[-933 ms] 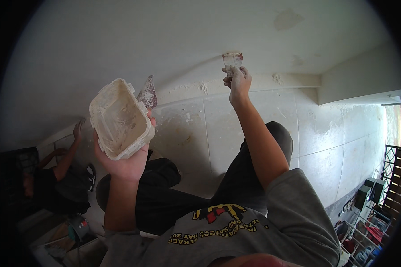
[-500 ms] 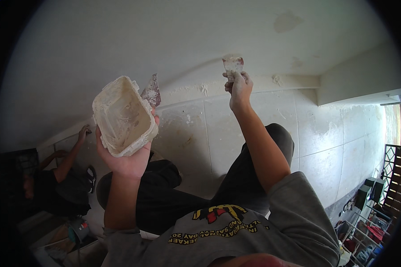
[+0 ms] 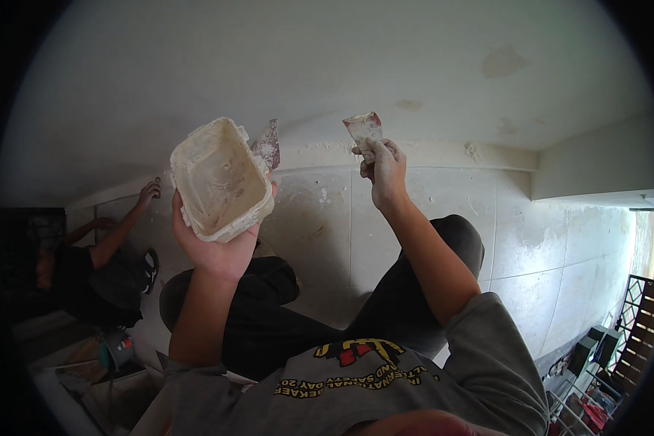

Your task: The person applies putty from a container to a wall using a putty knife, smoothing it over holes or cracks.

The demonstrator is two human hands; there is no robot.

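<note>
Indoors, a pale wall (image 3: 305,65) is rising over a tiled floor (image 3: 316,247) and a low ledge (image 3: 443,154) as a person in a grey shirt (image 3: 348,392) is working with both hands raised, a co-worker (image 3: 105,283) crouching well apart at far left.
A plaster-smeared tub (image 3: 224,178) is sitting on the palm of the left hand (image 3: 218,251), thumb and fingers clasping opposite sides; a second scraper (image 3: 267,145) is jutting up just beside its right rim, its handle hidden, so its hold cannot be told. The right hand (image 3: 386,171) is pinching a smaller-looking scraper (image 3: 364,129), whose wide edge is projecting past the fingertips near the wall. Open room is separating tub and blade, with bare wall stretching above both.
</note>
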